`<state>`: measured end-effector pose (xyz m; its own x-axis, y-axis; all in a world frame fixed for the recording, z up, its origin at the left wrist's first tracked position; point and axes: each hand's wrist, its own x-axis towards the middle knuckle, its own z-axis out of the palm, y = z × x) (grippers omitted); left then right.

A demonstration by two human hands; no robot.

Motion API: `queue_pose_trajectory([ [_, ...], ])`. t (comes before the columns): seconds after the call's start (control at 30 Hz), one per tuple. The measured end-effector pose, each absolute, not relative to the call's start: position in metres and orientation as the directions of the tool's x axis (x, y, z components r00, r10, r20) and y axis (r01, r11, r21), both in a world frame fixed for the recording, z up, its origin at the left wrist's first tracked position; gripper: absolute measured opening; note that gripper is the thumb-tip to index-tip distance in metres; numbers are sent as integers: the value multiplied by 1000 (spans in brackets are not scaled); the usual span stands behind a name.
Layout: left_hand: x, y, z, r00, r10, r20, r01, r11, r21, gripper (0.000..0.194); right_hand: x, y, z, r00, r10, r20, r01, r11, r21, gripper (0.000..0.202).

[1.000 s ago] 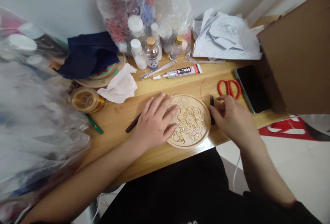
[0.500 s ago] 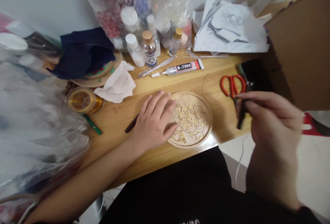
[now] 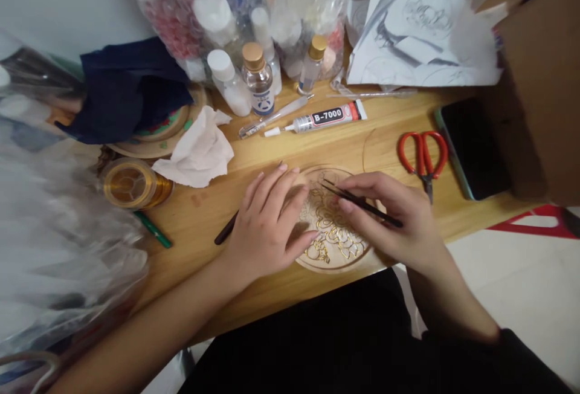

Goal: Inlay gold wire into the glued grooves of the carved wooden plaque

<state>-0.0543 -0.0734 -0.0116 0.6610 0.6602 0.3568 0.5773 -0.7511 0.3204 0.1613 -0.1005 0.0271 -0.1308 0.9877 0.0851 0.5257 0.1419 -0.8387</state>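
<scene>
A round wooden plaque (image 3: 317,264) lies on the table, bearing a flower design in gold wire with faint drawn lines near its far rim. My left hand (image 3: 267,219) rests flat with fingers stretched, its thumb and fingertips over the plaque's left edge. Between thumb and fingers of my right hand (image 3: 394,219) is a pair of black tweezers (image 3: 362,203), their tips pointing left above the far part of the design. Part of the plaque is hidden under both hands. Partly behind my left hand lies a dark pen-like stick (image 3: 225,229).
Orange-handled pliers (image 3: 423,155) and a phone (image 3: 475,152) lie to the right. A B-7000 glue tube (image 3: 324,117) and small bottles (image 3: 259,80) are behind the plaque. At left are a gold wire spool (image 3: 133,184), crumpled tissue (image 3: 199,149) and a green pen (image 3: 153,229).
My right hand has swung left from beside the pliers to above the plaque, carrying the tweezers. My left hand has stayed at the plaque's left edge. The view has shifted slightly.
</scene>
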Motion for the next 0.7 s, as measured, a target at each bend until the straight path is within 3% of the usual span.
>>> queue_pose_trajectory([
  [0.23, -55, -72, -10, 670, 661, 337, 562, -749, 352, 43, 162, -93, 26, -138, 985, 106, 602, 168, -780, 7],
  [0.7, -55, -72, -10, 685, 655, 320, 554, -753, 356, 39, 157, -90, 18, -169, 976, 134, 587, 209, -782, 10],
])
